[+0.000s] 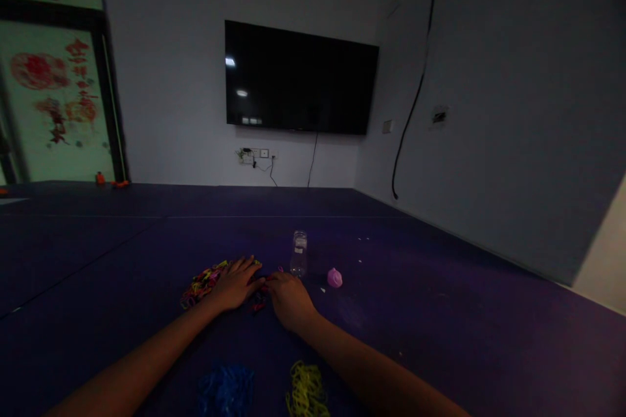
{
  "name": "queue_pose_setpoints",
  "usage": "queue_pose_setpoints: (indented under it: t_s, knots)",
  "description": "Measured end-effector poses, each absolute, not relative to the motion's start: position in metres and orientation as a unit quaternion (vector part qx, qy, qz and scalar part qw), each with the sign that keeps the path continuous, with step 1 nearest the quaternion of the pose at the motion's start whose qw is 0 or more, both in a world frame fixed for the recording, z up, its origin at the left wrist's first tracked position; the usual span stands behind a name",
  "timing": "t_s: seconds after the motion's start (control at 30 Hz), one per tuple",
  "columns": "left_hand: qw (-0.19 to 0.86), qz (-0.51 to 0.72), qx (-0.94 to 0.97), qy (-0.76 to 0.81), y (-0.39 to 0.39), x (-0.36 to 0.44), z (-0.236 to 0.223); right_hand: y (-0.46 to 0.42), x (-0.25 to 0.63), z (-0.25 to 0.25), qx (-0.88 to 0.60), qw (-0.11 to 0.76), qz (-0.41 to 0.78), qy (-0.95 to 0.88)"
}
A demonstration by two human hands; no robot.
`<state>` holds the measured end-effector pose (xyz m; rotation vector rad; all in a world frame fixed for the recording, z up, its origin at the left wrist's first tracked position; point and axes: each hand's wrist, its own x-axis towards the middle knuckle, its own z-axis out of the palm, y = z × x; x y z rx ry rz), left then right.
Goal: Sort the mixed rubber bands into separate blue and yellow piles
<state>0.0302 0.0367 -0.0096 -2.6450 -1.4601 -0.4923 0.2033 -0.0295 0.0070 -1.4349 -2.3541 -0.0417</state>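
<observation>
My left hand (236, 285) lies with its fingers spread over a pile of mixed-colour rubber bands (203, 285), mostly red, pink and yellow. My right hand (289, 300) is closed at the right edge of the pile, its bent fingertips on dark red bands (258, 303) between the two hands. Just beyond my right hand a clear bottle (299, 253) stands upright without a cap. To its right sits a small pink ridged object (335, 277). Nearer to me lie a heap of blue bands (225, 391) and a heap of yellow bands (307, 391), below my forearms.
The dark purple surface (415, 313) stretches to the walls, with small white scraps (360, 261) on it. A television (300, 78) hangs on the far wall. A black cable (415, 94) dangles at the right. Small orange objects (100, 178) stand by the door at far left.
</observation>
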Motion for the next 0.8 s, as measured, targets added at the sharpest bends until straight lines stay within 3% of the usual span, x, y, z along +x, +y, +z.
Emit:
queue_pose_setpoints:
  t_s: [0.6,0.8]
  knots:
    - [0.050,-0.203,-0.872,-0.442,0.0369,0.0295,-0.0079,-0.0330,0.2040,0.0084,-0.516,0.188,-0.020,-0.836]
    - [0.032,-0.244,-0.873,-0.421,0.0346,0.0278,-0.0063,-0.0346,0.2043,0.0118,-0.555,0.229,-0.025,-0.799]
